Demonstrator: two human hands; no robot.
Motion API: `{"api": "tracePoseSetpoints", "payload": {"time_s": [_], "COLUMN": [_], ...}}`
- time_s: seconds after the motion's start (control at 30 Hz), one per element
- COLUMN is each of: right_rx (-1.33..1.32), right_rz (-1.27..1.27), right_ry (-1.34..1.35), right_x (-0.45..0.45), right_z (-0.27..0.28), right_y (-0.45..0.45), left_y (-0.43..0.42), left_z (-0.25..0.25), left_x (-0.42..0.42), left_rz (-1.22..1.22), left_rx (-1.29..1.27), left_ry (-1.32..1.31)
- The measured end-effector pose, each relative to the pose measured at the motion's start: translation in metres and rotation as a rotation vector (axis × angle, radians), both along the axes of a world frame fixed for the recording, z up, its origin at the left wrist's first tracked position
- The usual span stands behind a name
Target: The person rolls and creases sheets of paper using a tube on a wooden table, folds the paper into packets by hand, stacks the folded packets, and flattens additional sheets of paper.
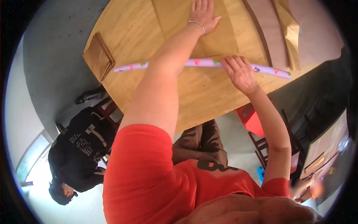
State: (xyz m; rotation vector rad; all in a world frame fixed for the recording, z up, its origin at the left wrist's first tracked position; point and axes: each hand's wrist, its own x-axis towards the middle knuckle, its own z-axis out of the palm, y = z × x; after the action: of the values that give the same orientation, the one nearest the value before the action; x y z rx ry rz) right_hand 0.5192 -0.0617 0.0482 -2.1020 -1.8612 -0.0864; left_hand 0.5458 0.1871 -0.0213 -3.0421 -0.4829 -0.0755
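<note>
My left hand (203,18) lies flat, palm down and fingers spread, on a sheet of brown paper (220,35) at the top of the view; a thin bracelet is on its wrist. Nearer to me, a long thin purple roll (201,62) with a coloured pattern lies across the table. The fingers of my right hand (238,71) are bent over the roll, right of its middle, and cover that part. My left forearm passes above the roll and hides another stretch of it.
Wooden table (149,97). Folded brown paper (99,56) lies at its left edge; larger brown sheets (309,33) and a golden-brown strip (289,35) are at upper right. A red stool (250,119) is below the edge. A person in black (84,145) is at left, another person's hands (302,186) at lower right.
</note>
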Motion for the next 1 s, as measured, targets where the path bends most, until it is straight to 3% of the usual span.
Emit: {"api": "tracePoseSetpoints", "payload": {"time_s": [0.03, 0.23, 0.33, 0.47, 0.57, 0.67, 0.97, 1.0], "right_rx": [-0.004, 0.129, 0.079, 0.068, 0.264, 0.226, 0.068, 0.062], "right_rz": [0.016, 0.459, 0.515, 0.525, 0.46, 0.389, 0.29, 0.3], "right_ry": [-0.009, 0.135, 0.09, 0.13, 0.199, 0.358, 0.353, 0.354], "right_x": [0.0, -0.001, 0.006, 0.02, 0.022, 0.019, 0.015, 0.015], "right_z": [0.002, 0.007, -0.003, -0.022, -0.041, -0.049, -0.054, -0.052], "right_y": [0.007, 0.065, 0.08, 0.108, 0.122, 0.119, 0.117, 0.119], "left_y": [-0.001, 0.01, 0.009, 0.011, 0.013, 0.011, 0.025, 0.04], "left_z": [-0.001, -0.002, -0.002, -0.004, -0.005, -0.01, 0.025, 0.025], "left_x": [-0.003, -0.001, 0.0, -0.002, -0.001, -0.003, 0.005, 0.008], "left_rz": [-0.018, -0.074, -0.071, -0.068, -0.068, -0.067, -0.005, 0.035], "left_rx": [0.131, -0.146, -0.151, -0.17, -0.174, -0.174, -0.331, -0.667], "left_ry": [-0.065, -0.112, -0.092, -0.1, -0.095, -0.1, -0.134, -0.234]}}
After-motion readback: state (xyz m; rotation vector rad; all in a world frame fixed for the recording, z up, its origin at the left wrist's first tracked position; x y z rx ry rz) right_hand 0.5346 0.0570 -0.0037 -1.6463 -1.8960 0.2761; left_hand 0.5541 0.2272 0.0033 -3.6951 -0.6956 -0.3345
